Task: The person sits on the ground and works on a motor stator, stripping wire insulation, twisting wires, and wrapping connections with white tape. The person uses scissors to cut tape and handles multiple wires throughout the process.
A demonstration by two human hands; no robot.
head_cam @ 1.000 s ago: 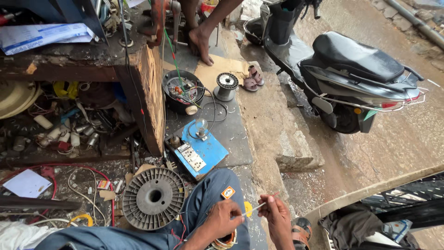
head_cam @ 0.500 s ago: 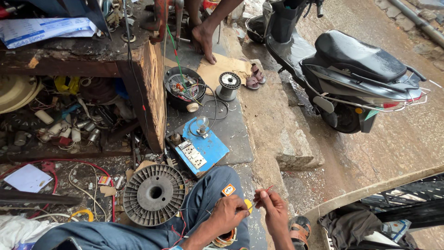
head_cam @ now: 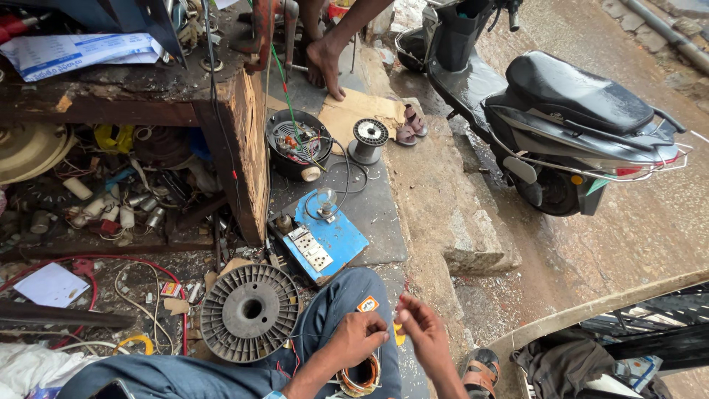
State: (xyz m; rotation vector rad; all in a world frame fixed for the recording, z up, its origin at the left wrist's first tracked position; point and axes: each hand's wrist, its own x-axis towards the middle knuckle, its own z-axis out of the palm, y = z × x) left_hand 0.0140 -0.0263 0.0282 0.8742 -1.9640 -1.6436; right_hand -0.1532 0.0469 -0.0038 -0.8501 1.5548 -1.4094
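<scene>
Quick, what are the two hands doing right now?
Left hand: shut on thin wire.
Right hand: shut, pinching a small yellow piece.

Left hand (head_cam: 360,338), right hand (head_cam: 421,325) — fingers pinched.

**Roadside workshop floor in flat daylight**

A worn wooden workbench (head_cam: 148,103) stands over cluttered shelves. Right of the workbench runs a grey concrete slab (head_cam: 369,214), then a chipped stone kerb (head_cam: 458,214). Beyond the kerb, a black scooter (head_cam: 561,111) stands parked on wet, muddy ground (head_cam: 628,244).
</scene>
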